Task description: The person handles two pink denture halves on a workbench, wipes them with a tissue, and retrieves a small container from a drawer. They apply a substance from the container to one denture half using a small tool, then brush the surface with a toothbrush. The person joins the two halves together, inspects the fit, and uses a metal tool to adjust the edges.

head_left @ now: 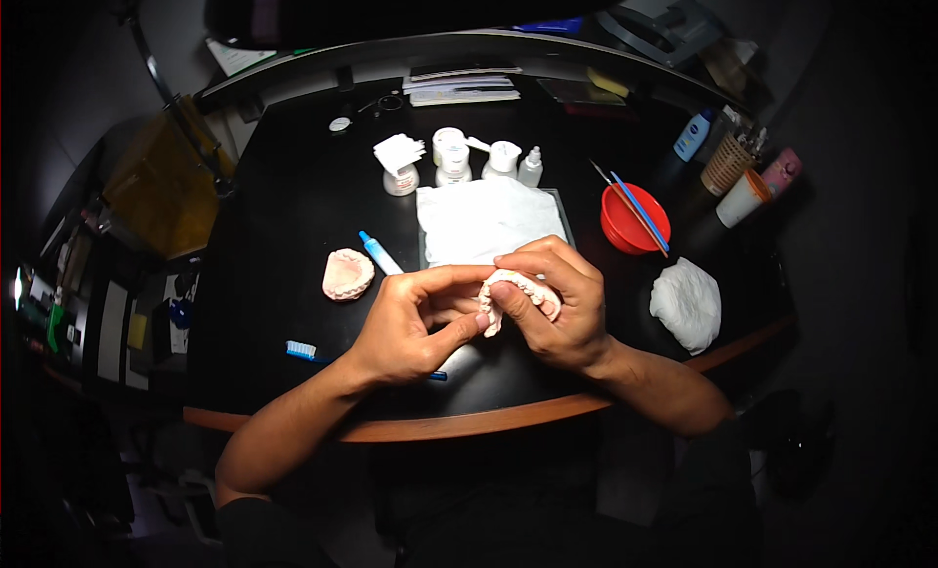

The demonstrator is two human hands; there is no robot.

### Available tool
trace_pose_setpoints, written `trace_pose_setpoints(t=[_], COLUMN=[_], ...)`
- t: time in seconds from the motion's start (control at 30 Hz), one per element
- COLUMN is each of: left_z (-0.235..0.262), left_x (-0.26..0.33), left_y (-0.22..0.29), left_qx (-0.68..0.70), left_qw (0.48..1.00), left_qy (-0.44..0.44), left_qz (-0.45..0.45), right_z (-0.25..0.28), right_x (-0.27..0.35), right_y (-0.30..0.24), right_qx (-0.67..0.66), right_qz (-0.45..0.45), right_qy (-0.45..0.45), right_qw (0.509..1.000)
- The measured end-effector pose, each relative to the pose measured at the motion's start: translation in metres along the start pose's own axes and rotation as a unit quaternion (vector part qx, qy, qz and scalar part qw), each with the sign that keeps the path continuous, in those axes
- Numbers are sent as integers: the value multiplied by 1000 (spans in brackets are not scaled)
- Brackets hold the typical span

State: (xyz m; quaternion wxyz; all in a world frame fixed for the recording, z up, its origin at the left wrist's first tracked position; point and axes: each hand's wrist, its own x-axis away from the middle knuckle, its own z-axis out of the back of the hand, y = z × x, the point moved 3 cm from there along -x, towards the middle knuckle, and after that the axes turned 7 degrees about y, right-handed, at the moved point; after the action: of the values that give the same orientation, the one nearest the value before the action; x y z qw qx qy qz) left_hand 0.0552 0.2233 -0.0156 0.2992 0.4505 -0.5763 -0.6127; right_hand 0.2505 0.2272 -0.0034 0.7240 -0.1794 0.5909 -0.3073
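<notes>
Between my two hands is a pale plaster dental cast, a horseshoe-shaped row of teeth held above the front part of the desk. My left hand pinches its left end with the thumb and fingertips. From the other side, my right hand grips it, the thumb lying inside the arch and the fingers behind. A second pinkish plaster cast rests on the desk to the left. Just beyond my left hand lies a blue and white tube. Part of a blue toothbrush is hidden under my left wrist.
White cloth or tissue covers a dark slab behind my hands. Several small white jars and bottles stand beyond it. On the right are a red bowl with thin brushes across it, crumpled white material and upright containers.
</notes>
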Motion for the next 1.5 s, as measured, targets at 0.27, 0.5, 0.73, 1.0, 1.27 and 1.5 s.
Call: trace_pose_setpoints(t=[0.27, 0.5, 0.73, 1.0, 1.27, 1.5], left_z=[-6, 20, 4, 9, 11, 11], left_x=[-2, 7, 5, 6, 4, 2], left_y=[-2, -4, 4, 2, 4, 4], left_qx=[47, 0, -11, -16, -8, -1], left_qw=[998, 995, 999, 999, 998, 998], left_qy=[9, 82, 35, 37, 54, 50], left_qz=[49, 65, 40, 36, 45, 43], right_z=[9, 91, 308, 375, 395, 423], right_x=[-4, -3, 26, 42, 40, 57], right_y=[-18, -37, 72, 169, 167, 167], right_qx=[18, 163, 377, 675, 674, 647], right_qz=[69, -1, -234, -313, -434, -417], right_qy=[-77, -38, 272, 105, 129, 127], right_qw=[994, 986, 854, 660, 584, 626])
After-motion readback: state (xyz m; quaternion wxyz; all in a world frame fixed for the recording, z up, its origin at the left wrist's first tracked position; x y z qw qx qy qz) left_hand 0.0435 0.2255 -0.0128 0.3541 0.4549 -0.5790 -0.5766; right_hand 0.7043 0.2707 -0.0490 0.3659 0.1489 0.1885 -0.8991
